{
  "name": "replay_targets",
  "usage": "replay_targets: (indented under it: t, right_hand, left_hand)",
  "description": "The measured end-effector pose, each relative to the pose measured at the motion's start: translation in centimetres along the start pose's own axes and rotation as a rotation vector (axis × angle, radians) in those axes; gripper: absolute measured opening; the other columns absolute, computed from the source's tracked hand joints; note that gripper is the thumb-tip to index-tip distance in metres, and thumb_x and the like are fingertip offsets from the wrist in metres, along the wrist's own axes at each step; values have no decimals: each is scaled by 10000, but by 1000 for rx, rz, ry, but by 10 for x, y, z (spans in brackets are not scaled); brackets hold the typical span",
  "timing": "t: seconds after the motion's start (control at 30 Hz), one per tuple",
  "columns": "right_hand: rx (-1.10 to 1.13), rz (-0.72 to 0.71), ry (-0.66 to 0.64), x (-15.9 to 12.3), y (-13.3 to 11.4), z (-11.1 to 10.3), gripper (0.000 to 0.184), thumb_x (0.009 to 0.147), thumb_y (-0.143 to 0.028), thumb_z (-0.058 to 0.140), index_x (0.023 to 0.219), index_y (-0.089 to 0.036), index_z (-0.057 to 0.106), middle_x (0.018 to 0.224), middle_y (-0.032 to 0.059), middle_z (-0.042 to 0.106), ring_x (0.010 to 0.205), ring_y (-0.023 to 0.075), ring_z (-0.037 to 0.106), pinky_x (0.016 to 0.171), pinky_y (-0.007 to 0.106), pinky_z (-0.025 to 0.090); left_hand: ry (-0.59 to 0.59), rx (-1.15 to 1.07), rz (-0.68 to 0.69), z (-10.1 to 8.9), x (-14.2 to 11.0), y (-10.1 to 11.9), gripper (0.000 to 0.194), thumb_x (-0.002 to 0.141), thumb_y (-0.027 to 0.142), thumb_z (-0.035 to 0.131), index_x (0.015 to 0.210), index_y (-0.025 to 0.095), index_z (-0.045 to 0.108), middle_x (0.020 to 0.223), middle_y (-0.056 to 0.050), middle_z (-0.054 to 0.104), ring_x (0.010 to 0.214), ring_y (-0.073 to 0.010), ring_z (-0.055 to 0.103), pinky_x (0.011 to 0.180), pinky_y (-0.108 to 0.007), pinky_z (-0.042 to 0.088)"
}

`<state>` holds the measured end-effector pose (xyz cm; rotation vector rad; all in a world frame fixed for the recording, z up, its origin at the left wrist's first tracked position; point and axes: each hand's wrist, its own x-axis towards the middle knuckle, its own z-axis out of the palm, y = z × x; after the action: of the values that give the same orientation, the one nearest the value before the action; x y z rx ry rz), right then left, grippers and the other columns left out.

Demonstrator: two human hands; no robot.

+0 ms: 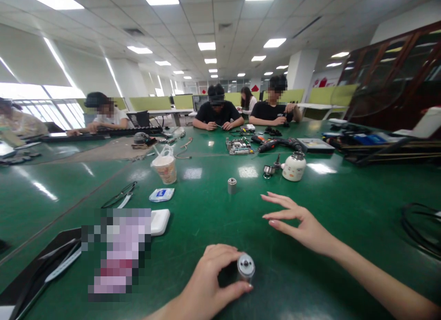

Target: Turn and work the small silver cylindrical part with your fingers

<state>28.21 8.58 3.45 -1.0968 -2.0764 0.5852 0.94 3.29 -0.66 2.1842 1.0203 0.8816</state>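
Note:
My left hand is closed round a small silver motor near the front of the green table, thumb and fingers on its sides. The motor stands upright, its round end with a centre shaft and small dark holes facing up. Over the table to the right, my right hand is open, fingers spread and holding nothing. Farther ahead stands a short metal cylinder with a similar top, apart from both hands. Beyond my right hand are a white bottle without its lid and a small metal cup-like part.
On the left lie a blurred-out flat object, a white box, a tissue pack and a drink cup. Black cables lie right. A circuit board and power drill are farther back, with several people seated beyond.

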Motion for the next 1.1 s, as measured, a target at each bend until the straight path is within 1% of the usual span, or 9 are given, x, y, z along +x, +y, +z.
replay_targets:
  t: [0.1,0.2,0.37,0.5,0.67,0.73,0.83,1.0,1.1]
  right_hand:
    - [111,-55,-50,-6,-38,20,156,871,-383,669,990,-348,762,1245,36,676,1266,273,524,1054,524,382]
    - [106,-71,-154,-14,-53,38,151,839,-361,712,983,-357,756,1129,19,736,1109,246,643,1019,485,409]
    - [128,-40,-141,-17,-52,49,100,858,-358,690,926,-319,753,928,-12,784,905,202,713,971,428,430]
    - [195,12,-94,-17,-54,56,110,837,-342,709,919,-287,757,918,18,779,906,221,699,860,380,495]
    - [286,47,-108,-20,-50,61,119,862,-325,678,933,-260,748,949,37,763,931,218,689,872,375,506]
    - [322,44,-128,-22,-45,61,187,837,-326,708,1007,-251,728,1016,45,746,979,221,673,905,375,498]
    - [322,95,-143,-28,-36,64,399,763,-343,775,1135,-237,673,1077,57,717,1003,235,657,915,383,494]
    - [276,160,-163,-33,-31,69,369,752,-401,771,1061,-216,691,1014,63,724,960,248,653,874,398,495]
    - [276,158,-173,-31,-35,68,336,747,-400,772,1019,-215,702,983,52,731,938,242,649,857,392,488]
  left_hand:
    - [-7,-22,16,1,1,-2,434,700,366,834,1093,238,701,1092,-81,720,1077,-272,630,954,-400,490]
    - [-7,-26,22,2,2,-2,427,703,354,834,1097,248,706,1083,-77,727,1079,-275,633,947,-407,497]
    - [3,-18,15,3,0,-2,368,749,322,797,1102,260,712,1066,-70,738,1066,-265,646,935,-399,514]
    - [30,-38,35,5,0,-5,355,753,326,788,1092,251,713,1060,-78,741,1065,-267,649,933,-397,520]
    - [17,-29,2,4,-1,-2,364,739,290,793,1086,241,694,1073,-74,722,1108,-276,614,952,-416,502]
    - [42,-34,-10,1,-3,4,445,703,251,803,1118,213,649,1107,-90,687,1105,-282,600,945,-425,502]
    - [110,-77,-19,-4,-3,14,537,671,191,779,1162,191,562,1134,-99,635,1075,-269,586,925,-416,505]
    - [168,-67,56,-7,4,22,245,806,171,690,1033,244,632,1093,-45,658,1136,-240,510,1008,-415,414]
    - [177,-44,65,-6,7,20,157,834,196,698,969,275,681,1101,-25,665,1159,-239,477,1019,-421,382]
